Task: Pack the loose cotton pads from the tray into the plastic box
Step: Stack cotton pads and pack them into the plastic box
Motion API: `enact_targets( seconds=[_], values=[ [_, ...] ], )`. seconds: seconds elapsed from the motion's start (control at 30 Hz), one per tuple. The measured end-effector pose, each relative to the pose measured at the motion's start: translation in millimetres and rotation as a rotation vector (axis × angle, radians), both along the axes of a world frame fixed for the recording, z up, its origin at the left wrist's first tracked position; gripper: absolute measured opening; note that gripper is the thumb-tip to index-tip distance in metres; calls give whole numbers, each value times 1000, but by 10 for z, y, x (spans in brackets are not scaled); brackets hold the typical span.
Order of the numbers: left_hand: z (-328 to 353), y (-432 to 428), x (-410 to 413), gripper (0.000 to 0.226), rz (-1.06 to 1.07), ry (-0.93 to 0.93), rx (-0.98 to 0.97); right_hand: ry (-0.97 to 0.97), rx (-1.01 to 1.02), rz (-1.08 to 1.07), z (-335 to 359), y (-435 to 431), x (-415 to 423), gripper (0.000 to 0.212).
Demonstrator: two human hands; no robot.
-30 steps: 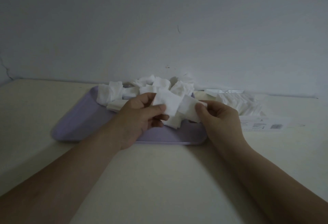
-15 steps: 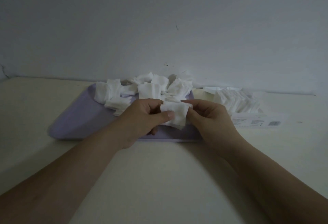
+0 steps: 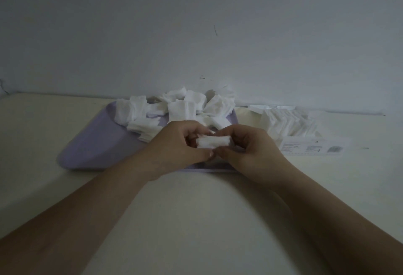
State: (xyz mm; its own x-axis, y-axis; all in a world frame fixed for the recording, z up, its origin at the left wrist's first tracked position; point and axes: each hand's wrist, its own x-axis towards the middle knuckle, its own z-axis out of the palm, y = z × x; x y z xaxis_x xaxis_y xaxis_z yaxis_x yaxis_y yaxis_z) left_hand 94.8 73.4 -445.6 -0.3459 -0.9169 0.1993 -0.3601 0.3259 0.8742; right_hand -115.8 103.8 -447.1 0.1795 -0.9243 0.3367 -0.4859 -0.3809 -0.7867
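Pinching a small stack of cotton pads [image 3: 212, 141] between both hands, I held it edge-on just above the near part of the lilac tray [image 3: 98, 146]. My left hand [image 3: 178, 144] gripped the stack's left end, fingers curled over the top and thumb underneath. My right hand [image 3: 248, 150] clamped the right end the same way. The two thumb tips sat close together below the stack; I could not tell whether they touched. Both forearms reached in from the near corners and converged over the pale table [image 3: 196, 220]. Loose pads [image 3: 181, 109] lay heaped at the far side of the tray, beyond my knuckles. The plastic box [image 3: 305, 144] stood just right of the tray, with pads packed upright in a row inside and a printed label [image 3: 311, 148] on its near side.
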Motion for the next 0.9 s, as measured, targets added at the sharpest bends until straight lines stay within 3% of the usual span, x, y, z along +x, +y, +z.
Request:
enact_targets(
  seconds=[0.07,0.17,0.3,0.4,0.57,0.8,0.9],
  values=[
    [16,8,-8,21,10,-10,-31,137,-82,-24,12,-5,-5,40],
    [46,11,9,19,44,-54,-29,297,-182,26,10,11,7,61],
    [43,20,16,20,48,-79,-15,513,-235,12,-32,30,64,56],
    [4,26,-49,10,59,-93,-72,629,-214,-24,-45,11,107,66],
    [-14,27,-123,15,42,-135,-158,567,-139,-16,-16,56,133,71],
    [-32,26,-110,4,11,-156,-126,566,-201,-6,-38,46,158,54],
    [-45,-15,-102,26,130,-190,-202,441,-234,-104,-47,12,109,45]
  ],
)
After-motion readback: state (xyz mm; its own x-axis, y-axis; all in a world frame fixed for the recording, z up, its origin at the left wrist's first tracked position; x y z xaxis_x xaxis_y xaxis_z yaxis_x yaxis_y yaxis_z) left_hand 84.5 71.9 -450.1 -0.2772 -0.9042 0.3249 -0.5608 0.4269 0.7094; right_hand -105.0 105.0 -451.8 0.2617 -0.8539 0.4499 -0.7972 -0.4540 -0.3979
